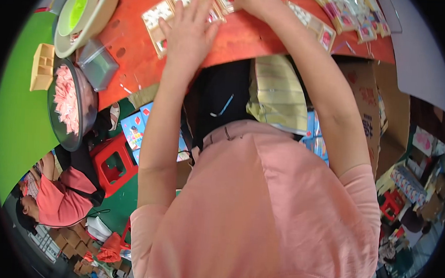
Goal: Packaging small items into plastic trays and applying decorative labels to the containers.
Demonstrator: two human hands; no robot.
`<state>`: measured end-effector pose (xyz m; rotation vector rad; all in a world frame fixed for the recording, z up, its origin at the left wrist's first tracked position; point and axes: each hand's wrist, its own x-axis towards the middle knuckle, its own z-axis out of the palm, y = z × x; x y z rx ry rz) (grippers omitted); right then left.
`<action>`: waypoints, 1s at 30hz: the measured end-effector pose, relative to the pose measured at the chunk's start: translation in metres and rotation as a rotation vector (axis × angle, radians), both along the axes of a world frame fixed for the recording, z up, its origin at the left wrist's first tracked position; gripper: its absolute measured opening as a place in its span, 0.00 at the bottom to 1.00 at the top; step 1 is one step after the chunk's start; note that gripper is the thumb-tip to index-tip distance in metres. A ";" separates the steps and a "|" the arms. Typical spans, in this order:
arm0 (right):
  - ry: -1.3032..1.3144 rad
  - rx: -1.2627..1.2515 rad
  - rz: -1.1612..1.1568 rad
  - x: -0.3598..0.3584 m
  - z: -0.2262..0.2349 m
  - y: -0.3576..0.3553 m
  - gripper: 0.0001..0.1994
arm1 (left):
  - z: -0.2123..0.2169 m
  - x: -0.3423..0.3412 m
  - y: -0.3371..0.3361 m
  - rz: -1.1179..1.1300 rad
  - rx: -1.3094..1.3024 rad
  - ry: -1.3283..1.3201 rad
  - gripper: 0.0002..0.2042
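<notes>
My left hand (190,35) lies with fingers spread over small pale wood-coloured trays (152,29) on a red table (137,43). The trays have compartments, some with small white pieces, others with red and pink ones. At the top edge of the picture, my right hand (258,2) is bent over the trays right of my left hand. Its fingers look drawn together and are partly cut off, so anything between them is hidden. Another compartment tray (314,26) with white pieces lies beneath my right forearm.
Packed clear bags (349,15) lie at the right. On the left are nested bowls (91,26), a clear plastic box (97,64), an empty compartment tray (42,67) and a dark-rimmed bowl of pink packets (68,100). A cardboard box (361,95) stands below; another person (71,187) sits at left.
</notes>
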<state>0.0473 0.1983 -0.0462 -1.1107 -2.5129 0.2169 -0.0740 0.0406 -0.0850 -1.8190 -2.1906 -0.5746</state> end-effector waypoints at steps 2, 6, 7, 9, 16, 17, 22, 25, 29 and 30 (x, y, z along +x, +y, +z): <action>0.367 0.287 0.153 0.016 -0.001 0.003 0.17 | 0.004 0.006 0.001 -0.044 0.098 -0.016 0.27; 0.252 0.055 0.218 0.091 -0.002 -0.019 0.15 | 0.021 0.026 -0.026 -0.148 0.387 -0.002 0.23; 0.351 0.360 0.193 0.109 -0.013 -0.031 0.11 | 0.020 0.035 -0.040 -0.228 0.392 -0.067 0.21; 0.211 0.355 0.060 0.144 -0.020 -0.052 0.10 | 0.019 0.063 -0.068 -0.378 0.341 -0.169 0.16; 0.129 0.425 -0.057 0.173 -0.043 -0.017 0.10 | -0.046 0.121 -0.115 -0.463 -0.074 -0.569 0.04; 0.113 0.453 -0.099 0.170 -0.044 -0.009 0.10 | -0.056 0.120 -0.114 -0.421 -0.160 -0.689 0.03; 0.195 0.604 -0.087 0.160 -0.013 -0.008 0.09 | -0.082 0.113 -0.100 -0.093 -0.278 -1.120 0.08; 0.392 0.391 0.162 0.178 -0.019 -0.048 0.07 | -0.081 0.113 -0.083 0.025 -0.401 -1.468 0.10; 0.396 -0.381 0.034 0.187 -0.061 -0.119 0.06 | -0.096 0.123 -0.046 0.217 -0.335 -1.548 0.13; 0.372 -0.397 0.055 0.189 -0.083 -0.123 0.06 | -0.107 0.123 -0.034 0.219 -0.302 -1.497 0.12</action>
